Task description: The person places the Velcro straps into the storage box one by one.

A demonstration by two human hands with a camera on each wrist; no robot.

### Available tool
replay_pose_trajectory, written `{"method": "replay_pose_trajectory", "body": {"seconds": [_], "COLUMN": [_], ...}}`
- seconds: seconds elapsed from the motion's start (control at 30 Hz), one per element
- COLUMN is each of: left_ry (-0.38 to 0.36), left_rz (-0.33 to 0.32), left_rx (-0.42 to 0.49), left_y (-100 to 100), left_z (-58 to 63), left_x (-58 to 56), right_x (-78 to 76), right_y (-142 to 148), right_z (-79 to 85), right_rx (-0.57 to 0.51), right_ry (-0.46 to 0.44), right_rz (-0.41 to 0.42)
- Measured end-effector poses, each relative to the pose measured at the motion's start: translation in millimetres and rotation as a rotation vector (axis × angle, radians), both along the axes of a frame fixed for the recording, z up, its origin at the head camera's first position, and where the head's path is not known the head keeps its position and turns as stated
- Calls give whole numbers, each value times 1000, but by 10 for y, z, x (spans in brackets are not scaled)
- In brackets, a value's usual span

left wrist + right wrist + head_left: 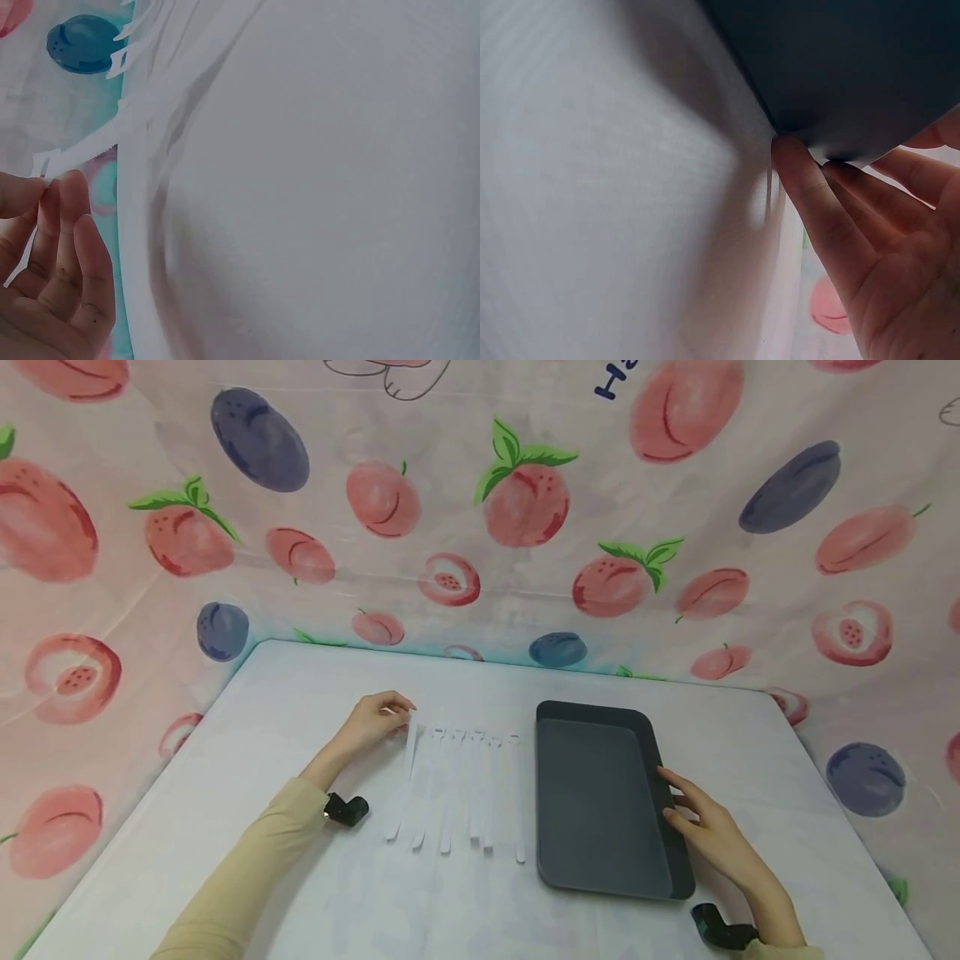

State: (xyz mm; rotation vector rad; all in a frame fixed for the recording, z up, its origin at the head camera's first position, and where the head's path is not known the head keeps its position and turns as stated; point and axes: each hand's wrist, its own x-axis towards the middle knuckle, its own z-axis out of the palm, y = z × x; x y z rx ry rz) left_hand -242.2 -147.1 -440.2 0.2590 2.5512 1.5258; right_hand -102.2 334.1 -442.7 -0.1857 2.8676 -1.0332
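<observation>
My left hand [375, 718] pinches the slotted head of a flat white cable tie [82, 150] between thumb and fingertips. That head is raised, while the strap slopes down toward the table in the head view. Several more white cable ties [517, 802] lie side by side to its right, heads at the far end and rounded tails toward me. A dark grey rectangular tray [600, 810] rests on the table right of them. My right hand [705, 827] touches the tray's right side with fairly straight fingers; its thumb [810, 187] is at the lower edge in the right wrist view.
White cloth covers the table [337, 893]. Behind it hangs a pink curtain [450, 435] printed with fruit. A black wrist camera [347, 810] sits by the left cuff, and another black camera [722, 928] is by the right wrist.
</observation>
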Motion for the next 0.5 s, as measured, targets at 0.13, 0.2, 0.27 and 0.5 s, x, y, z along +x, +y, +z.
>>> {"method": "replay_pose_trajectory", "body": {"seconds": [0.13, 0.2, 0.27, 0.5], "left_ry": [13, 13, 13, 6], "left_rz": [-14, -21, -29, -41], "left_rx": [20, 35, 47, 70], "left_y": [-5, -7, -8, 16], "left_z": [31, 46, 72, 182], "left_x": [23, 36, 58, 146], "right_x": [-1, -1, -1, 2], "right_y": [1, 1, 2, 3], "right_z": [-4, -6, -10, -23], "right_rx": [4, 4, 4, 2], "right_ry": [0, 0, 2, 6], "right_rz": [-2, -2, -2, -1]}}
